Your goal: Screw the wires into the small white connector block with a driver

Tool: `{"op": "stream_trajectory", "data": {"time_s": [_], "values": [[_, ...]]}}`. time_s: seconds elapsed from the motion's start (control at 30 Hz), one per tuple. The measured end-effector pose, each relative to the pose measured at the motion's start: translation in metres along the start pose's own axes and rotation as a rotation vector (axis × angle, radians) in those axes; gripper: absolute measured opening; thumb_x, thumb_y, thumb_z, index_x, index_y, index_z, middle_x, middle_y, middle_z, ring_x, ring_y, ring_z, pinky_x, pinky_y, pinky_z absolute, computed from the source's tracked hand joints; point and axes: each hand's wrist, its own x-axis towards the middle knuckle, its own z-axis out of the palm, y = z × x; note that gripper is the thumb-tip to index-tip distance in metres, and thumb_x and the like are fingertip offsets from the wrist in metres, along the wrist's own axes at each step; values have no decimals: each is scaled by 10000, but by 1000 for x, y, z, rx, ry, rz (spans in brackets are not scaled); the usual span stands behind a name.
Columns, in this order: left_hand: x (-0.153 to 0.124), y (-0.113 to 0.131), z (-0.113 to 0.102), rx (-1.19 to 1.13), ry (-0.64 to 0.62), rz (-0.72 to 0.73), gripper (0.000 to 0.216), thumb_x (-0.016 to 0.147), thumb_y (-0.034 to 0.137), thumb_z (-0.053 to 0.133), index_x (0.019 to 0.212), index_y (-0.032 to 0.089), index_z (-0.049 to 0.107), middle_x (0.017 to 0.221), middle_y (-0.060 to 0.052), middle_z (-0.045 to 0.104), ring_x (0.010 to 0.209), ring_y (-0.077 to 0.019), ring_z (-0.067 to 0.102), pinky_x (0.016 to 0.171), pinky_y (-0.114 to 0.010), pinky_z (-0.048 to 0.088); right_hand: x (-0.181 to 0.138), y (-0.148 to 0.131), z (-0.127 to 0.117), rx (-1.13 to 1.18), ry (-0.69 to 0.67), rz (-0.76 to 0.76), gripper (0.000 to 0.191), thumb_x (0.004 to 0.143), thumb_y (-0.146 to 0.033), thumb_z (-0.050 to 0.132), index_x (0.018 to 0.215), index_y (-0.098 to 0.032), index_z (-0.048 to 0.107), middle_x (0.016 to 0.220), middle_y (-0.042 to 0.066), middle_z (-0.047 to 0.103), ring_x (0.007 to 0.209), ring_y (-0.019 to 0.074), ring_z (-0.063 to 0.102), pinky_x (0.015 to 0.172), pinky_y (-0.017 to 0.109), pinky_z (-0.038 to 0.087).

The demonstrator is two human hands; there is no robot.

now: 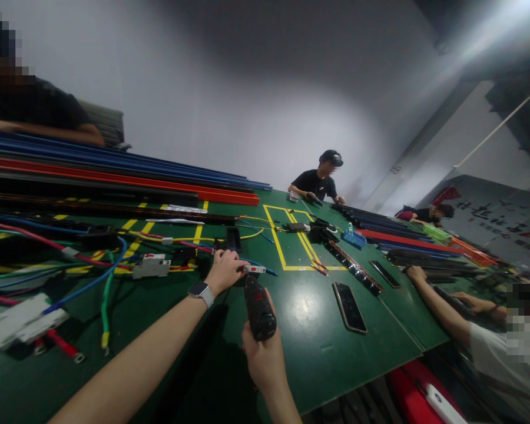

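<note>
My left hand [224, 272], with a watch on its wrist, is closed at the near end of a small white circuit breaker [255, 269]; its fingers partly hide the part. A blue wire [265, 268] runs out beside it. My right hand [265, 353] is wrapped round the grip of a black cordless power screwdriver [260, 312]. Its front end points away from me at the breaker; the tip is hidden, so contact cannot be told. Just beyond my left hand stands a small black box [234, 239]. Another white breaker [152, 267], with wires, lies to the left.
Coloured cables and a larger white breaker [24, 321] cover the table's left side. Long blue and orange rails [229, 193] lie behind. A phone [350, 307], a black strip [353, 268] and a blue tray [354, 238] are on the right. Several other people sit around the table.
</note>
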Motion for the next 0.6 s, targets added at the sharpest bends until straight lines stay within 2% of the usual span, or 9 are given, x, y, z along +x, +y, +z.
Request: {"op": "stream_trajectory", "data": {"time_s": [0.17, 0.27, 0.4, 0.6], "values": [[0, 0, -1, -4, -8, 0, 231, 896, 440, 600, 1035, 389, 778, 951, -77, 635, 1004, -263, 506, 975, -472, 241, 0, 5, 0, -46, -38, -10, 805, 881, -194, 608, 1598, -261, 248, 1059, 45, 710, 685, 177, 653, 682, 305, 557], [0, 0, -1, 2, -15, -4, 234, 899, 436, 599, 1050, 393, 772, 962, -77, 636, 1009, -264, 505, 975, -476, 237, 0, 4, 1, -29, -28, -12, 804, 872, -201, 614, 1593, -259, 263, 1116, 58, 699, 733, 185, 663, 702, 308, 558], [0, 0, -1, 17, -28, -6, 234, 893, 437, 608, 1055, 391, 771, 966, -79, 637, 1015, -268, 504, 972, -479, 233, 0, 2, 2, -22, -13, -38, 779, 871, -206, 612, 1581, -224, 290, 1056, 57, 707, 810, 200, 667, 729, 301, 555], [0, 1, -2, 25, -24, 0, 234, 898, 438, 599, 1051, 390, 770, 972, -80, 634, 1012, -266, 505, 972, -479, 232, 0, 3, 1, -36, -46, 4, 800, 886, -187, 599, 1596, -259, 238, 1078, 40, 698, 749, 175, 651, 691, 284, 551]]}}
